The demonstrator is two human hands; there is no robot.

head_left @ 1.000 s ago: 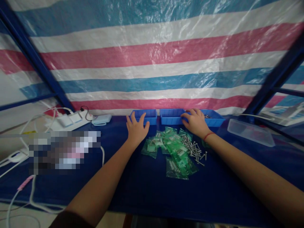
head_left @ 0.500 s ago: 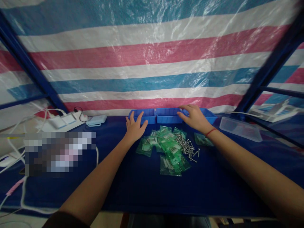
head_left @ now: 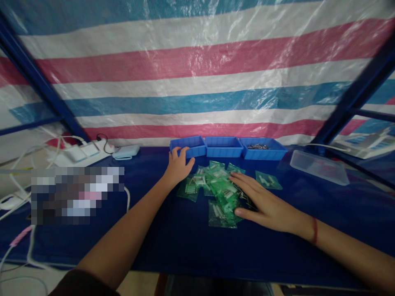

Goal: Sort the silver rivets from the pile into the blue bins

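Observation:
Three blue bins stand in a row at the back of the table: the left bin [head_left: 197,152], the middle bin [head_left: 224,152] and the right bin [head_left: 264,154], which has metal screws in it. My left hand [head_left: 178,166] is at the front of the left bin, fingers apart, nothing held. My right hand [head_left: 262,203], fingers spread, lies over the loose screws [head_left: 243,198] and covers most of them. Its fingertips reach the pile of green-and-clear plastic packets [head_left: 220,185]. A single packet [head_left: 268,180] lies behind my right hand.
A clear plastic lid [head_left: 319,167] lies at the right. On the left are a white power strip [head_left: 83,153] with cables, a light blue case [head_left: 126,152] and a pixelated area. Striped sheeting [head_left: 191,90] hangs behind, between blue posts.
My right hand has come down from the bins toward me, onto the screws, and the right bin now shows its screws. My left hand has barely moved; its fingers are slightly more bent.

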